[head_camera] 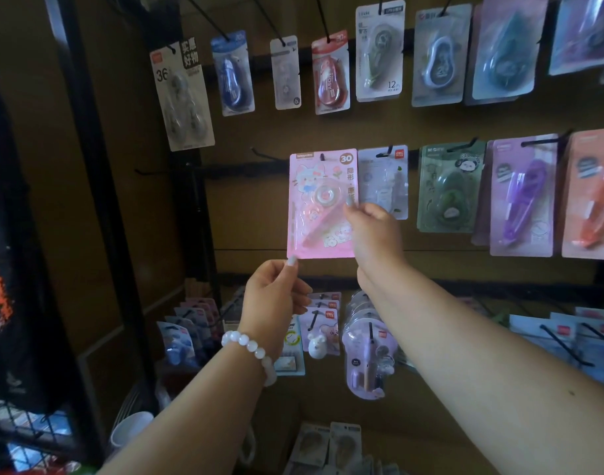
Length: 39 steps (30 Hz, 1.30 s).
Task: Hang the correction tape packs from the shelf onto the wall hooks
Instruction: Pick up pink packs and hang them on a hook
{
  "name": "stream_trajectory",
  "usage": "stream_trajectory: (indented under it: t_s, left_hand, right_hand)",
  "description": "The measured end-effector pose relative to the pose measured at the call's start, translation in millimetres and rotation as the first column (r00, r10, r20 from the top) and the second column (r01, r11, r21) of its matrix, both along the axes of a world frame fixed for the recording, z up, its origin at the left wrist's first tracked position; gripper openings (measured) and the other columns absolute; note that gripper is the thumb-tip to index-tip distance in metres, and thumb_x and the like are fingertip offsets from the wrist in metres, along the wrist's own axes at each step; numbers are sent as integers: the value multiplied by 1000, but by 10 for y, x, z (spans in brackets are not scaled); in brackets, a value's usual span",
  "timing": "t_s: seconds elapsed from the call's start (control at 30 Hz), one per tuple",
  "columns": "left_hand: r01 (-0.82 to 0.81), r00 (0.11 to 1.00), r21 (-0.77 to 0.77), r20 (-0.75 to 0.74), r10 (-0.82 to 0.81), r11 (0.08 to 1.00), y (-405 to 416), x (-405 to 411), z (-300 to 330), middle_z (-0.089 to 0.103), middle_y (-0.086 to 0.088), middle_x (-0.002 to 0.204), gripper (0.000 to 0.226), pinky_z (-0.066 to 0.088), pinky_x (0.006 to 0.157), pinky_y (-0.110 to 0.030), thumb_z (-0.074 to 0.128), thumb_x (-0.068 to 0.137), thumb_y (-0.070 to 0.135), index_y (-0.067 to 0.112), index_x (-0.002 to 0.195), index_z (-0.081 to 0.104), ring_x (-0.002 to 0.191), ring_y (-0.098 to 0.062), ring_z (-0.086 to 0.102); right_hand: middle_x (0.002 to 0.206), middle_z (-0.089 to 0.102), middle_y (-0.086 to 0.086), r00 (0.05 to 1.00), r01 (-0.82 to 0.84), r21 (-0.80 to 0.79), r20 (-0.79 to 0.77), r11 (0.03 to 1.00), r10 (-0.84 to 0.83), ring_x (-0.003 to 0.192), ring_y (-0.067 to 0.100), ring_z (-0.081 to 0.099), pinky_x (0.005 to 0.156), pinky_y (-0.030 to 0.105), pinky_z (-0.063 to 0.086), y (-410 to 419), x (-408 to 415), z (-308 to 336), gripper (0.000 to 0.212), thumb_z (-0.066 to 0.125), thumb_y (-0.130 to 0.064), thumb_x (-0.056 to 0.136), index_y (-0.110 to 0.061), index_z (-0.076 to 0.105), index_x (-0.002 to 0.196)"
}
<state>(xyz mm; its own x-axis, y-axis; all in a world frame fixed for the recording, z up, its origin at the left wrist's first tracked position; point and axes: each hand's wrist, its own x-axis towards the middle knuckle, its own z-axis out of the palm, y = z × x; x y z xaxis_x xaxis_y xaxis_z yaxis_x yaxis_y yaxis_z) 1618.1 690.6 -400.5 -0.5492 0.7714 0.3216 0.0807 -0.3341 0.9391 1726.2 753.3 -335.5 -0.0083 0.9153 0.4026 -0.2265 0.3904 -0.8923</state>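
Observation:
A pink correction tape pack with a cartoon cat and the number 30 is held flat against the middle row of the wall. Its hang hole sits at the top, by a black hook. My left hand, with a white bead bracelet on its wrist, pinches the pack's lower left corner. My right hand grips the pack's right edge at mid-height. An empty black hook juts out just left of the pack, and another empty hook sticks out further left.
Other tape packs hang in a top row and along the middle row to the right. More packs hang on lower hooks and lie on the shelf below. A black metal rack stands at the left.

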Motion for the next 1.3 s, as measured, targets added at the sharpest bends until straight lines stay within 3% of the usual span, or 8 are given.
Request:
stream_trajectory:
  t_s: [0.27,0.47,0.73,0.8,0.9,1.03,1.23,1.3]
  left_hand:
    - [-13,1000,-17,2,13,1000,36,-14,-50,64,-3,63,23,48,54,-26,52,101,27,13,88,65,51,-11,56]
    - [0,1000,-45,22,1,999,68,-54,-171,62,-2,61,23,48,55,-25,52,101,27,13,89,64,49,-11,55]
    - [-34,999,-94,-6,34,995,106,-109,-318,60,-1,60,24,47,55,-26,51,101,27,12,87,63,50,-12,54]
    - [-35,999,-107,-4,35,994,105,-100,-360,61,-2,60,25,47,56,-26,51,101,27,12,86,63,50,-12,54]
    - [-31,1000,-142,-9,30,989,89,-53,-437,62,-2,60,25,49,57,-28,53,101,28,11,87,63,50,-12,54]
    - [-18,999,-224,-30,12,975,81,69,-627,62,-4,64,24,49,56,-28,51,101,28,11,88,62,53,-16,55]
    - [25,996,-380,-67,-55,924,56,236,-1236,62,-7,61,19,44,45,-23,55,99,22,10,85,58,42,-12,53]
    - [11,989,-439,-127,-74,899,36,268,-1500,63,-3,57,23,45,51,-26,59,97,24,11,78,57,43,-13,53]
  right_hand:
    - [68,47,7,984,137,4,115,991,-137,62,17,41,57,29,32,321,-121,-103,38,50,-36,96,0,58,85]
    - [68,50,-1,934,245,2,266,969,-237,67,18,52,53,26,37,683,-229,20,28,45,-36,97,-13,62,98]
    - [86,60,4,864,338,-31,407,941,-297,81,26,61,73,33,54,905,-213,109,32,46,-35,97,-10,64,106]
    - [81,60,3,876,316,-13,387,949,-286,77,25,63,70,34,55,848,-169,-17,29,48,-34,96,-9,61,97]
    - [68,54,-3,882,326,38,347,945,-318,65,19,56,56,25,41,650,-51,-233,21,54,-32,93,-12,56,88]
    - [81,57,-7,900,277,94,323,956,-293,77,13,56,70,30,47,308,138,-640,17,57,-36,91,-19,53,92]
    - [77,57,-7,873,122,92,464,988,-151,76,13,54,65,26,41,-74,407,-1583,10,56,-26,92,-18,55,85]
    - [68,54,-6,847,99,46,521,994,-108,68,14,52,61,24,39,-86,495,-1952,16,57,-24,92,-17,53,78]
